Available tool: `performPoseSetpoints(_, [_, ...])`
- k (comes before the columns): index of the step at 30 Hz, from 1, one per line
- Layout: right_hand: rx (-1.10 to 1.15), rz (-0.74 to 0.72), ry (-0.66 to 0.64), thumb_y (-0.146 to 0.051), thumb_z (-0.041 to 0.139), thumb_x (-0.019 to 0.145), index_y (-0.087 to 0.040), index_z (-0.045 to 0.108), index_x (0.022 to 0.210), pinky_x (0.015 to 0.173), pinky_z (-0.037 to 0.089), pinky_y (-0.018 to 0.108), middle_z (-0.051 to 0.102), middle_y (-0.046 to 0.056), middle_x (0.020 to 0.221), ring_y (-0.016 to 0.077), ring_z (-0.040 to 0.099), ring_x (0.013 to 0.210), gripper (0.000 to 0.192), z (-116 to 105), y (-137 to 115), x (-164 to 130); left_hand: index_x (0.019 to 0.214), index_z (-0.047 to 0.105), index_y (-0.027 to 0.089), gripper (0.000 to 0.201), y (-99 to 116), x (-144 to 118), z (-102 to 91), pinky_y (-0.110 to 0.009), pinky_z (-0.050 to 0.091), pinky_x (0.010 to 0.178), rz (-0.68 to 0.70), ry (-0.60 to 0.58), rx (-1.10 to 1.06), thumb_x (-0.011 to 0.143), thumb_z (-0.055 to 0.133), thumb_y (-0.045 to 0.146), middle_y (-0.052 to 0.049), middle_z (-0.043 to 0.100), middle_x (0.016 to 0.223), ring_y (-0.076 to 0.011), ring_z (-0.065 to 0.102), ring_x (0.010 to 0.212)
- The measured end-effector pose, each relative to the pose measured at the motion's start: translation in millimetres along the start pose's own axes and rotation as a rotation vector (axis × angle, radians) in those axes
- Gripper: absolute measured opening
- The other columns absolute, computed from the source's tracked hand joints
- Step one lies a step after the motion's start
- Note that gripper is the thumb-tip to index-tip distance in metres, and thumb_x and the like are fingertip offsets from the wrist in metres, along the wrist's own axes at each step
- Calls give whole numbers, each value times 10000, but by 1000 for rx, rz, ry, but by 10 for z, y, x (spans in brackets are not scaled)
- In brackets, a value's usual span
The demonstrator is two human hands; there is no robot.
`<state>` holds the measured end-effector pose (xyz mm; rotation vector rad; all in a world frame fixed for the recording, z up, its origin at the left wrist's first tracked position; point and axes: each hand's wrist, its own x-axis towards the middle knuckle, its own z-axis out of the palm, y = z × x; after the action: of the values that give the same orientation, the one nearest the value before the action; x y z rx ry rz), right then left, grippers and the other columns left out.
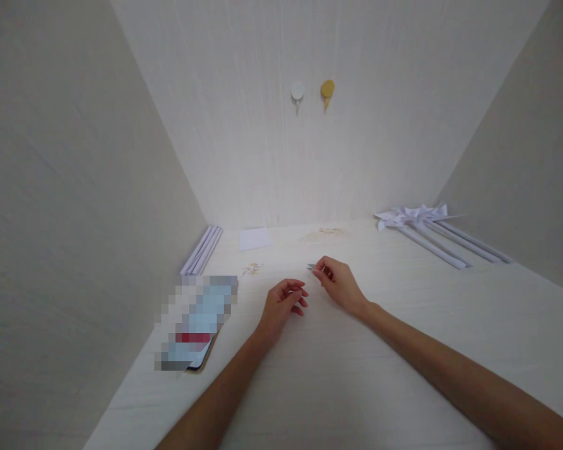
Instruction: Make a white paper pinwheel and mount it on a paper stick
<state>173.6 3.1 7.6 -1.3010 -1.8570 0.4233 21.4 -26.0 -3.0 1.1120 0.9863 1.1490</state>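
My right hand (338,284) rests on the pale table (356,375) near its middle, with its fingers pinched on a small metal tool (312,267) whose tip pokes out to the left. It looks like tweezers or small snips. My left hand (284,306) lies just left of it with the fingers curled inward. I cannot tell whether it holds anything. The two hands are a short gap apart.
Several white paper pinwheels on rolled sticks (426,228) lie at the back right. White rolled paper sticks (201,250) lean by the left wall, next to a white paper square (254,238). A blurred flat object (194,322) lies at left. Small scraps (252,269) lie nearby. Two hooks (312,92) hang on the back wall.
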Motion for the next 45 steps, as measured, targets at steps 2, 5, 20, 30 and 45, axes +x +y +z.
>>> performPoseSetpoints(2, [113, 31, -6, -250, 478, 747, -203, 452, 627, 457, 338, 230, 483, -27, 502, 120, 452, 477, 132, 95, -40, -3, 756, 586, 148, 163, 6, -10, 10, -188, 400, 421, 1, -14, 16, 602, 571, 198, -14, 580, 657, -88, 520, 515])
performPoseSetpoints(5, [220, 95, 20, -298, 505, 719, -204, 462, 616, 432, 325, 231, 461, -38, 460, 117, 432, 445, 146, 141, -6, -13, 732, 578, 153, 138, 7, -22, 39, -199, 413, 418, -3, -22, 63, 598, 561, 182, -18, 578, 650, -94, 525, 504])
performPoseSetpoints(20, [391, 228, 45, -354, 547, 670, -201, 443, 579, 410, 292, 227, 418, -37, 466, 104, 384, 437, 206, 160, 113, 4, 837, 604, 107, 204, 371, 1083, -578, -343, 422, 776, 264, 340, 1200, 681, 475, 135, -151, 599, 929, -226, 566, 852])
performPoseSetpoints(30, [445, 263, 17, -325, 519, 664, -199, 426, 582, 422, 280, 226, 388, -47, 473, 98, 357, 442, 177, 167, 104, 20, 1254, 340, -22, 614, 317, 1668, -796, -443, 145, 1031, 4, 330, 1562, 807, 331, 398, -248, 225, 1383, -324, 164, 1293])
performPoseSetpoints(45, [478, 280, -35, -314, 518, 673, -194, 424, 594, 433, 265, 221, 398, -42, 510, 94, 348, 471, 171, 166, 105, 24, 1321, 207, -10, 766, 154, 1770, -879, -438, 156, 1033, -118, 249, 1834, 802, 109, 545, -242, 196, 1392, -296, 202, 1288])
